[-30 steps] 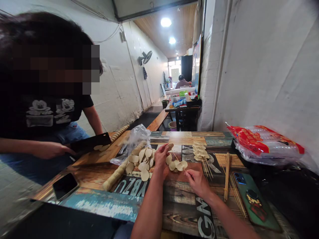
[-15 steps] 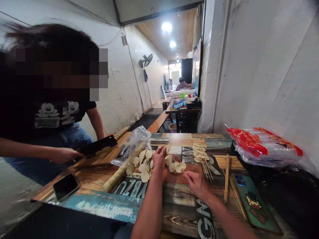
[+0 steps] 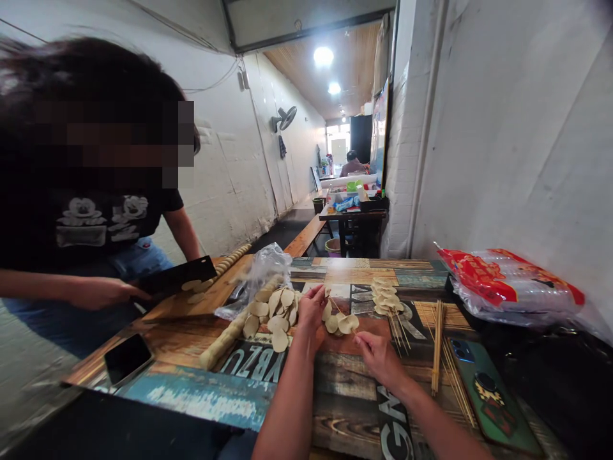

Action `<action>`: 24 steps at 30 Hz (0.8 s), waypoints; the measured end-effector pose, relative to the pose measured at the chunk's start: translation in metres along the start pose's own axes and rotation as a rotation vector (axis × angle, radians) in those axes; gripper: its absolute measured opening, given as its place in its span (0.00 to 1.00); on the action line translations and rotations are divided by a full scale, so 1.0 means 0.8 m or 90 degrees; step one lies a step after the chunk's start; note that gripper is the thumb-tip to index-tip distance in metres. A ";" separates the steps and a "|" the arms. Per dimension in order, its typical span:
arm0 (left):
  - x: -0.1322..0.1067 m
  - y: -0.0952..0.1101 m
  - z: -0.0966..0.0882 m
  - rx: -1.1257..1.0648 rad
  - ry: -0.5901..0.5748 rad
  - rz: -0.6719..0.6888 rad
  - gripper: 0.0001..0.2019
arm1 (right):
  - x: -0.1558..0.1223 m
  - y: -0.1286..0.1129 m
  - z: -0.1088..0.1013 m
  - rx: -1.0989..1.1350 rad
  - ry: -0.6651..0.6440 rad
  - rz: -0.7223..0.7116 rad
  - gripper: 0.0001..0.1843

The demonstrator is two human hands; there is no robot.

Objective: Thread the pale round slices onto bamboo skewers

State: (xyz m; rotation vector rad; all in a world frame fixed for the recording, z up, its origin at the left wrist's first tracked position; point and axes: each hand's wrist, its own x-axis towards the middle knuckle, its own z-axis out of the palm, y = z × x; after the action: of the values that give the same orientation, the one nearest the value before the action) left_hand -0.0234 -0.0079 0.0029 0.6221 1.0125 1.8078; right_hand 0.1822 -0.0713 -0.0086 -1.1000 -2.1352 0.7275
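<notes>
My right hand point(image 3: 380, 359) pinches the near end of a thin wooden skewer point(image 3: 336, 305). Several pale round slices point(image 3: 348, 324) hang on that skewer above the table. At its far end, my left hand point(image 3: 313, 308) has its fingers closed on another pale slice point(image 3: 328, 292), mostly hidden behind them. Just left of my left wrist lies a heap of loose pale slices point(image 3: 280, 313), beside a long pale spiral-cut roll point(image 3: 225, 342). Beyond my right hand, loaded skewers point(image 3: 385, 296) rest in a stack.
At the left a co-worker holds a black cleaver point(image 3: 177, 281) over a wooden board point(image 3: 184, 308). Bare skewers point(image 3: 437, 348) and a green phone point(image 3: 493, 396) lie to the right, a black phone point(image 3: 128, 359) to the left. A plastic bag point(image 3: 268, 271) and red package point(image 3: 512, 275) sit farther back.
My left hand has shifted slightly right, bringing its slice closer to the skewer's far end. My right hand stays nearly still. The co-worker's cleaver has moved a little left, with slices on its blade.
</notes>
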 end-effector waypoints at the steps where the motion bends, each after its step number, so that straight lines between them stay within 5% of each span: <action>1: -0.001 0.000 0.001 0.007 0.003 -0.001 0.13 | 0.000 0.000 0.000 0.002 0.002 0.001 0.22; 24: -0.007 0.003 0.007 0.081 -0.009 0.080 0.21 | 0.003 0.002 -0.003 -0.011 0.011 0.016 0.20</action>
State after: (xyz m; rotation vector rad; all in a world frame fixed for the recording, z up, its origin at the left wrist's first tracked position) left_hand -0.0185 -0.0113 0.0080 0.7901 1.1071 1.8545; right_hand 0.1836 -0.0685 -0.0077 -1.1401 -2.1204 0.7100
